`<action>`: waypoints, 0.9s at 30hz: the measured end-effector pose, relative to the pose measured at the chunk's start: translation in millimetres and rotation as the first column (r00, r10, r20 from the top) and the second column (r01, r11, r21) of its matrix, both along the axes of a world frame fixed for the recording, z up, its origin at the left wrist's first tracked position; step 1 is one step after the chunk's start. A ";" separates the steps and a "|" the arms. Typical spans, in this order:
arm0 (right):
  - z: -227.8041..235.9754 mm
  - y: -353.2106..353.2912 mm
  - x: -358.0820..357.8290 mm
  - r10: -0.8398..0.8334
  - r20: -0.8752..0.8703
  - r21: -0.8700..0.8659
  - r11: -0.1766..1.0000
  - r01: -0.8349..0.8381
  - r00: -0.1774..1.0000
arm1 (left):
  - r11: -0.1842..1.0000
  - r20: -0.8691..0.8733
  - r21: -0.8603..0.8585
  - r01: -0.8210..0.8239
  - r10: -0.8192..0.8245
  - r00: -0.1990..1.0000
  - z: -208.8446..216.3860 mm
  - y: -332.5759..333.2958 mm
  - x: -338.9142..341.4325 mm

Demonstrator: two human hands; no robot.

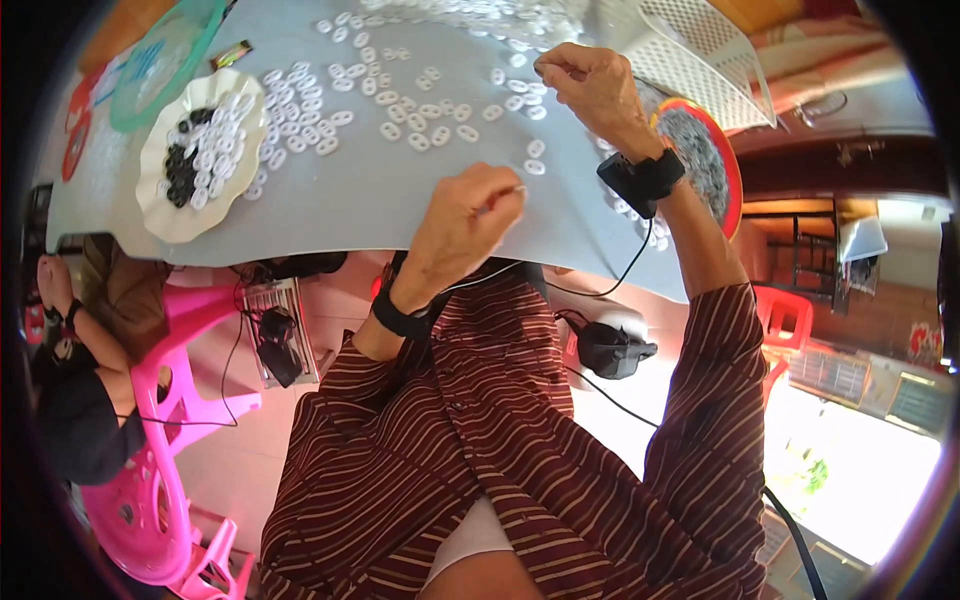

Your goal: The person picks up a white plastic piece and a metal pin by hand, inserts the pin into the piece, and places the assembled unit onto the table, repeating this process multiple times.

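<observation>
My left hand (468, 222) is closed in a pinch over the front part of the table. A pale speck shows at its fingertips, too small to name. Farther right and higher, my right hand (598, 95) also pinches, with a tiny dark spot at its fingertips that I cannot make out. Small white oval pieces with two holes (440, 136) lie scattered between and beyond my hands. Two of these white pieces (535, 157) rest on the table just below my right hand.
A scalloped cream plate (160, 215) holds white and black pieces. A red bowl with a yellow rim (735, 190) contains many grey bits. Behind stands a white perforated basket (700, 45). A teal-rimmed tray (130, 110), the grey table (330, 215) and a person beside a pink chair (160, 500) are at left.
</observation>
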State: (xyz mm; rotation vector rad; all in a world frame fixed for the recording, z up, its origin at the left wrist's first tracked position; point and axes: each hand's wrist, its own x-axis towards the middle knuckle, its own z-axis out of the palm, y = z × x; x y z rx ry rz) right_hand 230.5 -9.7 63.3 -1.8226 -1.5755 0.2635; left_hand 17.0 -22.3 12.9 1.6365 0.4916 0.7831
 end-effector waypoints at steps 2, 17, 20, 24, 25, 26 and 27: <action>2.4 -17.5 8.3 -0.044 0.022 -0.016 0.999 0.045 0.999 | 1.000 -0.033 -0.009 0.015 -0.016 0.999 4.7 -0.1 -0.6; -9.2 -45.7 -13.7 0.020 0.013 -0.083 0.996 -0.019 1.000 | 0.999 -0.039 0.041 -0.001 0.002 0.999 -2.5 3.7 -2.8; -6.3 -27.1 -21.2 0.065 0.027 -0.064 0.996 -0.063 0.998 | 0.998 -0.035 0.057 -0.015 0.017 0.999 2.5 0.6 -3.0; -8.7 -10.3 -19.2 0.112 0.063 0.014 0.994 -0.113 0.992 | 0.995 -0.011 0.099 -0.006 0.008 1.000 1.9 0.8 0.4; -9.8 -9.4 -18.8 0.125 0.040 0.024 0.992 -0.126 0.991 | 0.991 0.006 0.132 -0.012 0.011 1.000 2.7 0.3 0.7; -12.6 -9.7 -19.7 0.111 0.047 0.022 0.993 -0.112 0.993 | 0.991 0.013 0.131 0.001 -0.002 1.000 3.4 -1.0 0.7; -15.3 -10.3 -21.9 0.130 0.048 0.020 0.991 -0.131 0.990 | 0.998 -0.031 0.056 -0.001 0.003 1.000 5.4 -1.6 -1.3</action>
